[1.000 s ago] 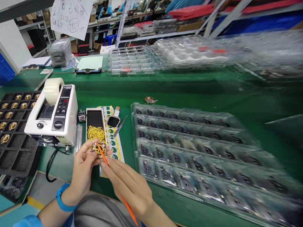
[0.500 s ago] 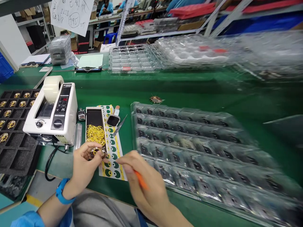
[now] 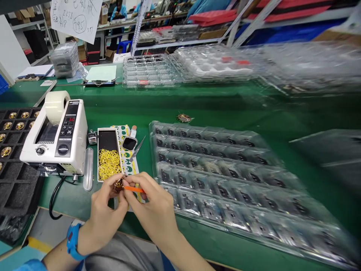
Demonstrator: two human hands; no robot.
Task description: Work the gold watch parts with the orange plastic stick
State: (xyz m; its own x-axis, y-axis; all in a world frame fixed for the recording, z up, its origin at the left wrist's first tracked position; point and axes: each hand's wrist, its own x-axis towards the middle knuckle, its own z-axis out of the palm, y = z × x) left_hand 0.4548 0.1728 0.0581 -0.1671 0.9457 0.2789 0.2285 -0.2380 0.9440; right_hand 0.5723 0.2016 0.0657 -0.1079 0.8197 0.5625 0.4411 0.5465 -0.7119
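Between the fingertips of my left hand (image 3: pixel 105 210) sits a small round gold-and-brown metal part (image 3: pixel 119 184), partly covered by the fingers. My right hand (image 3: pixel 153 207) pinches a thin orange stick (image 3: pixel 134 189), whose left end meets the metal part; whether it is a tool's handle I cannot tell. Both hands are close together just below a white-edged box (image 3: pixel 99 150) of yellow rings (image 3: pixel 108 163). Under and beside the box lies a sheet of green-and-yellow stickers (image 3: pixel 132 167). A square-faced watch (image 3: pixel 129 143) and tweezers (image 3: pixel 138 148) rest on that sheet.
A white tape dispenser (image 3: pixel 70 128) stands left, beside a black foam tray (image 3: pixel 28 175) of gold parts. To the right, a clear plastic tray (image 3: pixel 214 180) holds rows of dark parts. A loose round part (image 3: pixel 184 118) lies behind it. More clear trays (image 3: pixel 208 64) line the back.
My right hand has moved left and brought the orange stick up to the metal part. The left hand still holds that part. The view has shifted slightly.
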